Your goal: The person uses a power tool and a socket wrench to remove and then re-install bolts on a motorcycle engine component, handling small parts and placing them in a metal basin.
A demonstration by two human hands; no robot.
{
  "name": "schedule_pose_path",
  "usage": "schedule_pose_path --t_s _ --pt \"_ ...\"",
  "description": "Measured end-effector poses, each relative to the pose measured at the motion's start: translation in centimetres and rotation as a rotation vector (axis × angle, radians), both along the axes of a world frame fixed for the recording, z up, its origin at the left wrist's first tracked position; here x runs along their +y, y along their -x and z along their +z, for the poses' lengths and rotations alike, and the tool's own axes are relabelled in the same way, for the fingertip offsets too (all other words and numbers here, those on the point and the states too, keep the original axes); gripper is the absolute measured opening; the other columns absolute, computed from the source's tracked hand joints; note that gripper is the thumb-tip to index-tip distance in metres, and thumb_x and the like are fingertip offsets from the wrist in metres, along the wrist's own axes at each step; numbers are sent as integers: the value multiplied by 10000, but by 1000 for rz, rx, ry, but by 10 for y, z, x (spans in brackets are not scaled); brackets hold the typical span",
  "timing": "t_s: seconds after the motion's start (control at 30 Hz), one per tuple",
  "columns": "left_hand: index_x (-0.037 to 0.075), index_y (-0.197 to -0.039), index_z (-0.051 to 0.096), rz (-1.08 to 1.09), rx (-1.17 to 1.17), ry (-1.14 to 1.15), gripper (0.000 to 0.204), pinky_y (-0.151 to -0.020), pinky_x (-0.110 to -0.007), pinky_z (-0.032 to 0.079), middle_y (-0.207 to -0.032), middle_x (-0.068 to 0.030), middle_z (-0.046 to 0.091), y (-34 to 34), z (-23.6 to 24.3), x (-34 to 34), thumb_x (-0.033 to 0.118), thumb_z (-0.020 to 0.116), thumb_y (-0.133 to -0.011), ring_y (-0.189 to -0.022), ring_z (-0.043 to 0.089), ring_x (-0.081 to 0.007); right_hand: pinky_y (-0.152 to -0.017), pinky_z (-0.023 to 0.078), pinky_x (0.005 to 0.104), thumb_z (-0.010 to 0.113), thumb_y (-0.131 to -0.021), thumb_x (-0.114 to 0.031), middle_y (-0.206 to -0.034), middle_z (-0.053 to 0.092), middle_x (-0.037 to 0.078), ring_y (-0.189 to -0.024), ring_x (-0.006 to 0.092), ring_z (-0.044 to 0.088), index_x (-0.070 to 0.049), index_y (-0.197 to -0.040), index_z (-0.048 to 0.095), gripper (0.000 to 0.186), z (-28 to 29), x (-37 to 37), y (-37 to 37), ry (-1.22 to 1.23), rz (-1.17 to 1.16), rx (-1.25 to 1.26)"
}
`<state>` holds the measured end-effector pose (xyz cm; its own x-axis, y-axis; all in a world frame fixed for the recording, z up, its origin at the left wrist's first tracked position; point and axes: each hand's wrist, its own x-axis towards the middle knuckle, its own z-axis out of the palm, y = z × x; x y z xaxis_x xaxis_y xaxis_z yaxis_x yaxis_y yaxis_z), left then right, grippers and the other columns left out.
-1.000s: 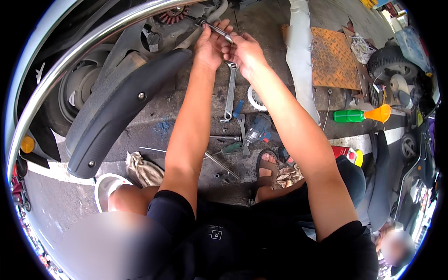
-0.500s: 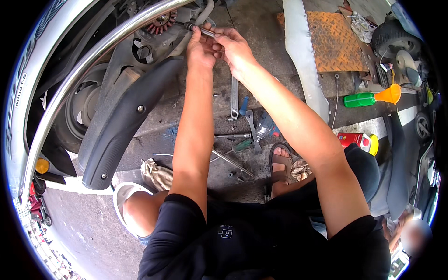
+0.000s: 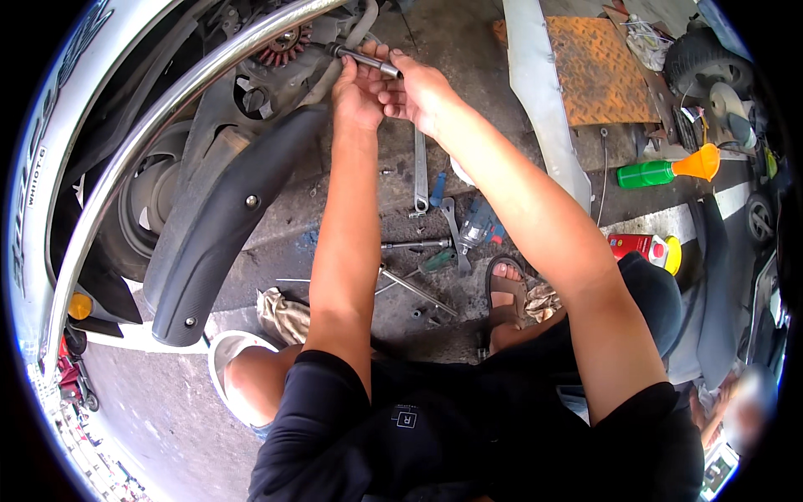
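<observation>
A shiny metal rod with a dark socket-like end point(image 3: 368, 61), perhaps a socket extension, lies across the fingers of both hands beside the scooter's exposed engine side. My left hand point(image 3: 358, 99) is closed under and around its middle, near the dark end. At the opposite end my right hand point(image 3: 420, 90) has its thumb and fingertips on the rod. Just left of the dark end is a round finned part with reddish-brown coils point(image 3: 284, 46). A curved chrome bar point(image 3: 192, 71) and a black exhaust cover point(image 3: 238, 209) are left of my forearms.
On the ground lie a wrench point(image 3: 421, 171), a red-and-blue power tool point(image 3: 479, 227), a T-shaped bar point(image 3: 418, 290) and a rag point(image 3: 284, 316). Right are a rusty plate point(image 3: 598, 71), a green bottle point(image 3: 644, 174) with orange funnel point(image 3: 697, 162) and a red container point(image 3: 631, 244).
The rod shows more of its length now. My right hand has shifted slightly right and down, its fingers looser at the rod's end. My left hand stays close to the same place.
</observation>
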<state>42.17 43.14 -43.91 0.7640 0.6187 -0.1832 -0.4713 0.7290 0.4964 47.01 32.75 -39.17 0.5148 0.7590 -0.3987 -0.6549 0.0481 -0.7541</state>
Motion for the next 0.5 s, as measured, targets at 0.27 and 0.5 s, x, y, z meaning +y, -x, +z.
schedule_pose_path --t_s 0.27,0.5 --pt "100 -966 609 20 77 14 396 -758 -355 501 -918 -31 654 -8 -14 15 481 502 -947 -846 612 -187 -724 487 307 599 -836 -53 -886 638 120 -804 188 612 36 -952 608 146 -8 10 9 -110 -188 -476" --pt "91 -1087 589 -69 -121 -52 330 -880 -359 472 -1050 -13 654 0 -25 11 378 459 -990 -1016 595 -183 -722 504 306 610 -838 -182 -844 689 160 -830 233 673 18 -951 646 233 -8 13 -12 143 -231 -891"
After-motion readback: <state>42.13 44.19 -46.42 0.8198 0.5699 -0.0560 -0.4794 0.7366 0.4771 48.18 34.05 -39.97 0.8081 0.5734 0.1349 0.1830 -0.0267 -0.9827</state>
